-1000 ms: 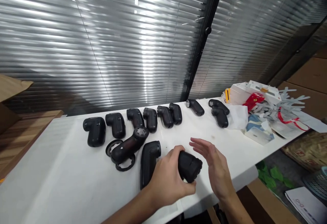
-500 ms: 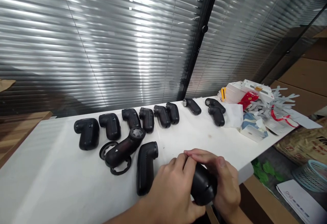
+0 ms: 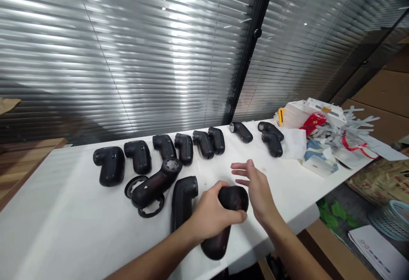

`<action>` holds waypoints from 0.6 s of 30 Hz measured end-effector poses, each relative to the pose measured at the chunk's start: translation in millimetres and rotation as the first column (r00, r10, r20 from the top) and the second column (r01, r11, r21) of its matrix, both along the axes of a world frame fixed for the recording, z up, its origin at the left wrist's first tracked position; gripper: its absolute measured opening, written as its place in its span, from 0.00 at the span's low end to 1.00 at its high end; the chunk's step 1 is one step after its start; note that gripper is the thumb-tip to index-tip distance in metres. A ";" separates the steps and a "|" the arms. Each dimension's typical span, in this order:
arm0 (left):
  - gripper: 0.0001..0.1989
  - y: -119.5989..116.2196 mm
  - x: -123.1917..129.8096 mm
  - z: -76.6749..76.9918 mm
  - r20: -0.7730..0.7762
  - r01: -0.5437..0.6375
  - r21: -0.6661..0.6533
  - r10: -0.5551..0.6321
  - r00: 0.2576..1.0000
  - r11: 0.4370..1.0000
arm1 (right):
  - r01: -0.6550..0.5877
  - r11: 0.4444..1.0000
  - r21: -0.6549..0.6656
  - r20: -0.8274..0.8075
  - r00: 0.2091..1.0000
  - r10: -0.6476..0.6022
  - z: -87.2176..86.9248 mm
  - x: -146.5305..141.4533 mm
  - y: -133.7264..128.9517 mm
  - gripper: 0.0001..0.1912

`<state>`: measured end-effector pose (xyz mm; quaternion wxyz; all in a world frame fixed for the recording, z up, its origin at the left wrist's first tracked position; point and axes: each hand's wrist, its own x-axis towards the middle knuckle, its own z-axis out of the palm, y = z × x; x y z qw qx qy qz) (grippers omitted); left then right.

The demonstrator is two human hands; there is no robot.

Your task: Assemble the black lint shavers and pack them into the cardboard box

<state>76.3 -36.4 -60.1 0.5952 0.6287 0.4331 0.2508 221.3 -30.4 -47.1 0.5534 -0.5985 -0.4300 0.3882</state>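
My left hand [image 3: 209, 214] is wrapped round the middle of a black fabric shaver [image 3: 216, 246], its rounded head up and its handle towards me at the table's front edge. My right hand [image 3: 258, 188] is open beside the head, fingers stretched out and apart from it. Just left of my left hand lies another black shaver [image 3: 182, 201], partly hidden by that hand. Farther left, a shaver with a perforated metal head [image 3: 156, 184] rests across black rings [image 3: 150, 210].
Several black shavers [image 3: 139, 156] line the back of the white table [image 3: 79, 224]. More shavers [image 3: 241, 132] lie farther right. White boxes [image 3: 321, 112], a red packet [image 3: 313, 122] and wrapping fill the right end. Below stand a cardboard box [image 3: 332, 250] and a blue basket [image 3: 391, 218].
Both hands were round the shaver; my right hand has let go and opened beside it. My left hand has turned the shaver and moved it slightly left.
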 end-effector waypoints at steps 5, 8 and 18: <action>0.23 -5.5 9.1 -21.0 0.019 -0.007 -0.080 0.008 1.000 0.997 | -0.219 0.962 -0.165 0.168 0.955 0.247 -17.5 12.6 14.9 0.27; 0.29 -10.4 13.1 -23.1 -0.014 -0.046 0.009 0.046 0.999 0.999 | -0.310 0.924 -0.224 0.241 0.901 0.361 -25.0 9.9 10.3 0.25; 0.29 -15.1 25.4 -23.3 -0.007 -0.054 0.193 0.057 0.998 0.980 | -0.189 0.909 -0.371 0.518 0.770 0.372 -20.4 11.2 17.0 0.28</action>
